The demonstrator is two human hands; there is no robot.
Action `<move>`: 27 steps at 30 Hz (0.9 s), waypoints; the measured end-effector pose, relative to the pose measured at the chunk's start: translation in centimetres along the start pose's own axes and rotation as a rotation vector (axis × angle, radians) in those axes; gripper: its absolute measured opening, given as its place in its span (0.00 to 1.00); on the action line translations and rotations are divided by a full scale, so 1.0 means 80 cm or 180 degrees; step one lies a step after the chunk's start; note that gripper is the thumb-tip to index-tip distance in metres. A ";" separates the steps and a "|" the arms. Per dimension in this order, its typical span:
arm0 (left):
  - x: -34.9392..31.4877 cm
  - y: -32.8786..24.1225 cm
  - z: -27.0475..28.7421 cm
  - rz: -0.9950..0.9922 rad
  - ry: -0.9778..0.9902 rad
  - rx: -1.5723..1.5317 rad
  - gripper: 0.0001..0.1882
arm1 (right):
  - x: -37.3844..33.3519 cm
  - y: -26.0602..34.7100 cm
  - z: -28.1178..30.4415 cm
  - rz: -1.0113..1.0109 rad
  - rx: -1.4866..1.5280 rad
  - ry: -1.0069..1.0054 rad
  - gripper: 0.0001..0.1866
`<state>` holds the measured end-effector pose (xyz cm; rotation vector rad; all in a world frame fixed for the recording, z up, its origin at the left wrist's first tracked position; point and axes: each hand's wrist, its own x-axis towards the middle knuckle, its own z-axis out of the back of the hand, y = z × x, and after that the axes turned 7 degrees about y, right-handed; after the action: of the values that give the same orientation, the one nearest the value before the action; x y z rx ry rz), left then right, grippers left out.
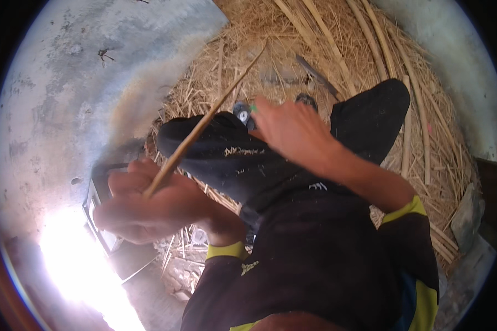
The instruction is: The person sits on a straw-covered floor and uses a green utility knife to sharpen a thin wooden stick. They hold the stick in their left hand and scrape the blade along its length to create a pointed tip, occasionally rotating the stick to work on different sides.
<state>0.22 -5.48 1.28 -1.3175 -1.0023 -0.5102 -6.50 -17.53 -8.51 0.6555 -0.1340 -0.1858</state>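
My left hand (154, 211), somewhat blurred, is closed around the thick lower end of a long, thin wooden stick (204, 122). The stick slants up and to the right, tapering to a slightly bent tip above the wood litter. To the right of the stick, over my crossed legs, is my right hand (301, 132), its fingers drawn together. A small green bit (253, 108) shows at its fingertips; the rest of what it may hold is hidden. The hand appears apart from the stick. Pale shavings (243, 151) lie on my dark trousers (215, 138).
Straw-like wood shavings (193, 99) cover the ground around my legs. Several long peeled sticks (370, 38) lie at the far right. A dark flat strip (317, 76) rests beyond my right hand. Grey walls (66, 83) curve around, and a stone (468, 218) stands at right.
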 end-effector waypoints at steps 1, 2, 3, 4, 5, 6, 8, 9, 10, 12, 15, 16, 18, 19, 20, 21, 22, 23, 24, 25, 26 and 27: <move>-0.003 0.002 -0.005 0.0000 -0.0029 -0.0035 0.25 | -0.008 0.022 0.016 0.0149 0.0106 -0.0036 0.11; -0.005 0.001 -0.006 0.0049 -0.0060 -0.0046 0.25 | -0.017 0.041 0.026 0.0261 0.0272 -0.0018 0.11; -0.006 -0.001 -0.006 0.0122 -0.0054 -0.0052 0.25 | -0.022 0.049 0.028 0.0225 0.0252 0.0162 0.11; -0.004 -0.002 -0.008 0.0144 -0.0125 -0.0092 0.25 | -0.016 0.041 0.022 0.0236 0.0240 0.0089 0.11; -0.002 -0.002 -0.008 0.0156 -0.0162 0.0006 0.26 | -0.008 0.025 0.014 0.0225 0.0211 -0.0003 0.11; 0.000 0.000 -0.006 0.0097 -0.0131 -0.0075 0.26 | -0.003 0.015 0.010 0.0214 0.0183 -0.0093 0.10; 0.000 0.005 -0.001 -0.0005 -0.0010 -0.0197 0.26 | -0.009 0.037 0.016 0.0111 0.0192 0.0001 0.11; -0.002 0.005 -0.001 0.0084 -0.0013 -0.0244 0.26 | -0.010 0.041 0.020 0.0131 0.0190 0.0014 0.11; -0.002 0.005 0.000 0.0149 -0.0044 -0.0285 0.26 | -0.008 0.044 0.022 0.0187 0.0182 0.0020 0.11; -0.002 0.003 -0.002 0.0204 -0.0081 -0.0365 0.26 | 0.004 0.010 -0.002 0.0110 -0.0202 -0.0173 0.11; 0.001 0.003 -0.010 0.0073 -0.0117 -0.0376 0.26 | -0.002 0.029 0.011 0.0212 -0.0184 -0.0141 0.11; -0.002 0.001 -0.011 0.0007 -0.0080 -0.0341 0.26 | -0.009 0.043 0.020 0.0244 -0.0063 -0.0063 0.11; -0.002 0.006 -0.005 -0.0059 -0.0043 -0.0236 0.26 | -0.005 0.031 0.014 0.0152 -0.0050 -0.0039 0.11; 0.000 0.015 -0.001 -0.0072 -0.0059 -0.0209 0.26 | 0.003 0.000 0.001 0.0125 -0.0218 -0.0130 0.11; 0.001 0.021 0.000 -0.0074 -0.0094 -0.0160 0.26 | 0.013 -0.008 0.006 0.0115 -0.0393 -0.0197 0.11; 0.000 0.019 -0.004 -0.0124 -0.0110 -0.0287 0.26 | 0.005 0.000 0.007 -0.0062 -0.0432 0.0021 0.11; -0.002 0.017 -0.007 -0.0180 -0.0117 -0.0392 0.26 | 0.003 0.018 0.014 0.0070 -0.0310 0.0007 0.11; -0.004 0.014 -0.006 -0.0211 -0.0069 -0.0493 0.26 | -0.006 0.038 0.019 0.0150 -0.0158 0.0009 0.10; -0.004 0.015 0.001 -0.0160 0.0086 -0.0622 0.25 | -0.012 0.047 0.020 0.0232 -0.0005 0.0009 0.10; -0.002 0.020 0.009 -0.0141 0.0196 -0.0757 0.25 | -0.012 0.043 0.013 0.0134 0.0002 0.0087 0.10; 0.000 0.021 0.014 -0.0121 0.0308 -0.0891 0.25 | -0.011 0.040 0.011 0.0138 -0.0116 0.0047 0.10; 0.000 0.018 0.016 -0.0201 0.0349 -0.0595 0.24 | -0.009 0.038 0.011 0.0140 -0.0233 0.0007 0.10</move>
<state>0.98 -3.95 0.44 -1.4102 -0.9246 -0.7309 -6.96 -15.54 -6.03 0.5793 -0.1388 -0.1468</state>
